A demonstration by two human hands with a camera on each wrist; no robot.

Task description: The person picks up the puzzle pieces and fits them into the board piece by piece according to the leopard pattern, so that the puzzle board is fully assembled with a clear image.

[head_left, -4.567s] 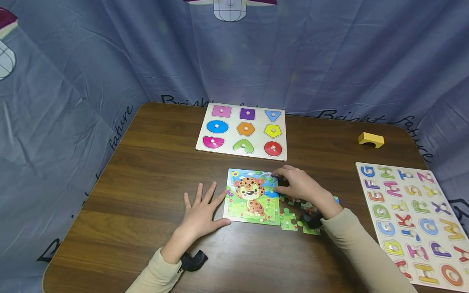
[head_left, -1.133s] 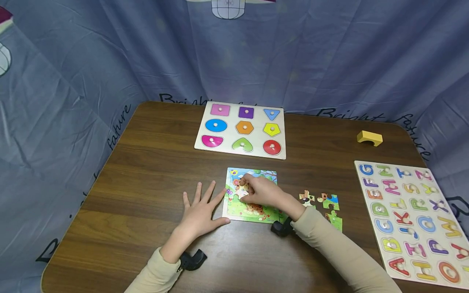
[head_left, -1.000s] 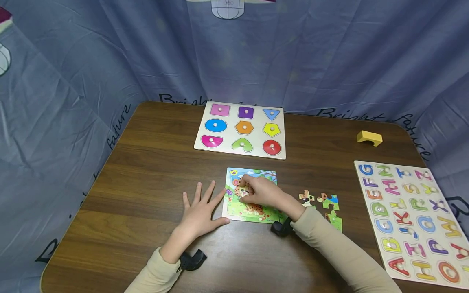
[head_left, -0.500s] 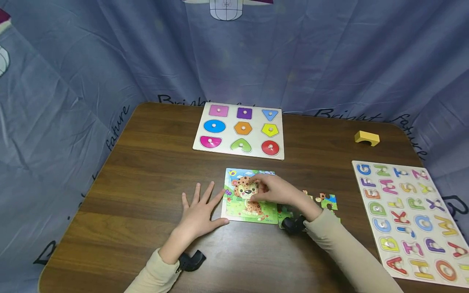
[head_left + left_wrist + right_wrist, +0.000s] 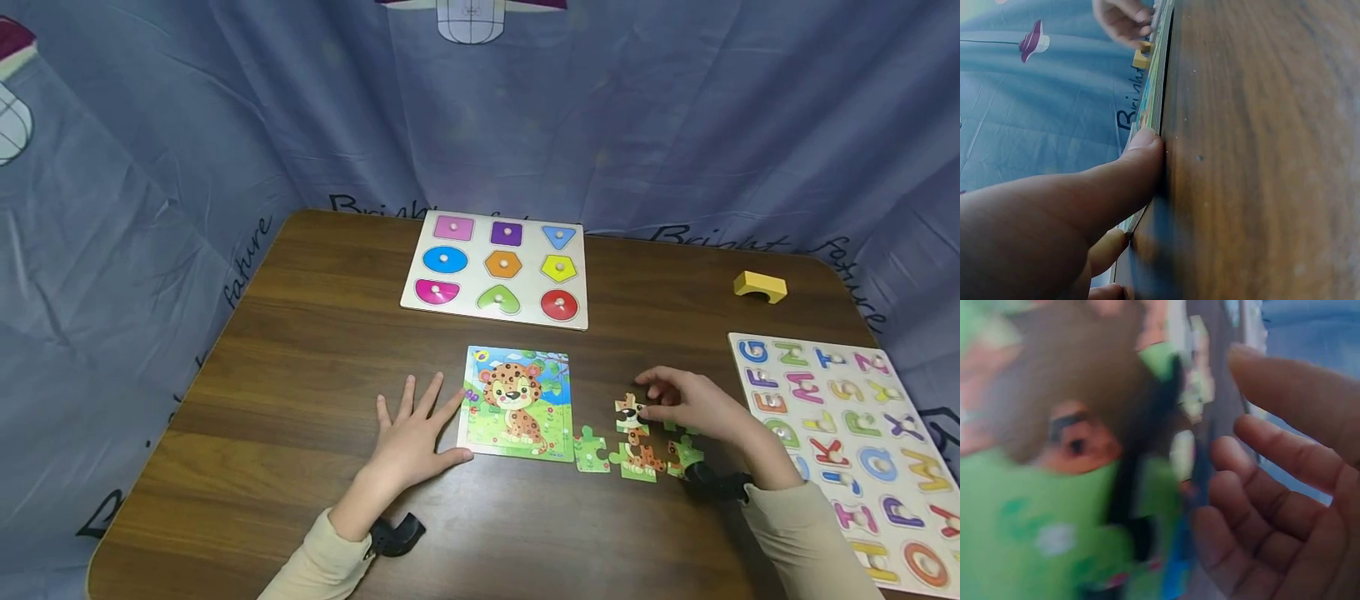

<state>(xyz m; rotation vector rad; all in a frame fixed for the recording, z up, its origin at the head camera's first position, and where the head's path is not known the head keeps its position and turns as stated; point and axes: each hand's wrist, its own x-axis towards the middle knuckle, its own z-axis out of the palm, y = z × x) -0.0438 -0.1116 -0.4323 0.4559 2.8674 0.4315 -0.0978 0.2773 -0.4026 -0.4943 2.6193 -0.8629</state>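
While the spread left hand (image 5: 408, 442) touches the puzzle (image 5: 514, 402), the empty right hand (image 5: 697, 406) has shifted to loose pieces (image 5: 639, 465), apparently choosing.

Right hand (image 5: 697, 406) shifted from leopard puzzle (image 5: 513, 402) to loose pieces (image 5: 639, 463), perhaps touching one
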